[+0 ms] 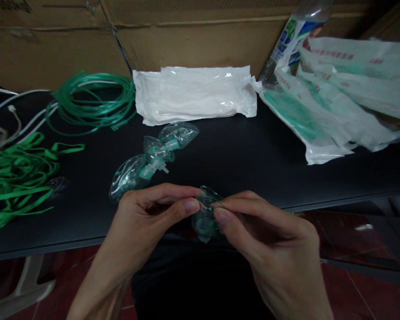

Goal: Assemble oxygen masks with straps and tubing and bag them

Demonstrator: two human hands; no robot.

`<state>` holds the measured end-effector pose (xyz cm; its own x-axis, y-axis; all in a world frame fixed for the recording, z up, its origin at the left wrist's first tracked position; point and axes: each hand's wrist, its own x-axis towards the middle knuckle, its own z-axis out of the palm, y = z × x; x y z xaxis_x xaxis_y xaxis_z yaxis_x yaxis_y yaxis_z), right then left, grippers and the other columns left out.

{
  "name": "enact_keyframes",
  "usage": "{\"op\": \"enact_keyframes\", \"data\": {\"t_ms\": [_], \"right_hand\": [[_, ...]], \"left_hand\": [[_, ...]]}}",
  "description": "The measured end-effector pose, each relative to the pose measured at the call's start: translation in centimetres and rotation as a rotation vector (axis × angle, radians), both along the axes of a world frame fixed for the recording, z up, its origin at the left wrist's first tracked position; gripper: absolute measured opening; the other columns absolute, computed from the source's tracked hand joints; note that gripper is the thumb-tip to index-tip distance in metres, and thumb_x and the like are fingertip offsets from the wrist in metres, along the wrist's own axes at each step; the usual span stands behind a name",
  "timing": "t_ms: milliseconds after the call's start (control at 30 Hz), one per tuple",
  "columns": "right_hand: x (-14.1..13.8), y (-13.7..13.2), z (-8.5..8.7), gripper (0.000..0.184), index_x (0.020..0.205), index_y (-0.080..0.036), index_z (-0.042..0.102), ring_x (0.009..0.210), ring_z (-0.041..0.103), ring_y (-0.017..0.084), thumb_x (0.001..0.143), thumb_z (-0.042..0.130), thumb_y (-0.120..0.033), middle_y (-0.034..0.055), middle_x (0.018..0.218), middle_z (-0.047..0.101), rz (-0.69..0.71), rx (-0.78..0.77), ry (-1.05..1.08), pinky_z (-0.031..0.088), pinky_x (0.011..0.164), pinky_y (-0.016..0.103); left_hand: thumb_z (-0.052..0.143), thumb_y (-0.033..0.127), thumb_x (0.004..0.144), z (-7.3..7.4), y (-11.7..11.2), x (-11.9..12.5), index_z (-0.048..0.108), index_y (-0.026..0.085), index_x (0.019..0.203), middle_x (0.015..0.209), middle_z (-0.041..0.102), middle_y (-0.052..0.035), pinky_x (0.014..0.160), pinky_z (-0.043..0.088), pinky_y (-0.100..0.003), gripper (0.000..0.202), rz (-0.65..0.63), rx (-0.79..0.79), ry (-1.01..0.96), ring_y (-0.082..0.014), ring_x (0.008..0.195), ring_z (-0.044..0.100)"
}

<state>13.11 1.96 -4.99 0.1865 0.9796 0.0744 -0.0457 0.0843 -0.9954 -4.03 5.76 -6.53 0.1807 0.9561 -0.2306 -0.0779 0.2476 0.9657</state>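
Both of my hands pinch one clear green plastic mask (205,213) just above the front edge of the black table (253,169). My left hand (146,222) grips its left side between thumb and fingers. On the mask's right side my right hand (270,240) pinches the rim, its fingers closed. Three more clear masks (153,158) lie in a row on the table just beyond my left hand.
A coil of green tubing (93,102) and green straps (16,178) lie at the left. A stack of white pouches (193,93) sits at the back, packaged items (336,98) and a plastic bottle (293,35) at the right. Cardboard (186,40) stands behind.
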Motion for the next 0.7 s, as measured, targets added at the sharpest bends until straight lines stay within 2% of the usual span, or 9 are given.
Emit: {"op": "enact_keyframes", "data": {"t_ms": [100,300,433,700], "right_hand": [[-0.3,0.0,-0.1,0.024,0.081,-0.026,0.084,0.067,0.071,0.01,0.08,0.077,-0.004,-0.0026,0.074,0.078,-0.036,0.028,-0.042,0.059,0.06,0.016],[-0.7,-0.3,-0.1,0.019,0.078,-0.024,0.082,0.066,0.072,0.013,0.08,0.079,-0.006,-0.0022,0.073,0.078,-0.121,0.094,-0.187,0.057,0.056,0.021],[-0.2,-0.3,-0.2,0.023,0.081,-0.026,0.084,0.067,0.073,0.013,0.08,0.078,-0.004,-0.0026,0.073,0.078,-0.091,0.093,-0.225,0.057,0.056,0.022],[0.6,-0.3,-1.2,0.021,0.093,-0.034,0.087,0.079,0.074,0.014,0.088,0.08,-0.015,-0.0011,0.088,0.082,0.079,-0.147,0.132,0.06,0.069,0.023]], "left_hand": [[0.09,0.033,0.078,0.0,0.1,0.1,0.086,0.031,0.087,0.087,0.085,0.0004,0.071,0.062,-0.014,0.009,-0.011,-0.016,-0.042,-0.0134,0.078,0.08],[0.088,0.028,0.078,0.3,0.0,0.6,0.086,0.026,0.086,0.089,0.085,-0.0031,0.077,0.065,-0.025,0.009,0.019,-0.007,0.028,-0.0202,0.083,0.081],[0.087,0.028,0.079,0.3,-0.1,0.7,0.086,0.029,0.087,0.088,0.085,0.0001,0.073,0.064,-0.02,0.008,0.035,0.055,0.116,-0.0179,0.081,0.081],[0.086,0.019,0.08,0.4,-0.2,1.2,0.085,0.038,0.084,0.083,0.084,0.0093,0.07,0.059,-0.007,0.019,0.057,0.087,0.129,-0.0098,0.077,0.081]]}}
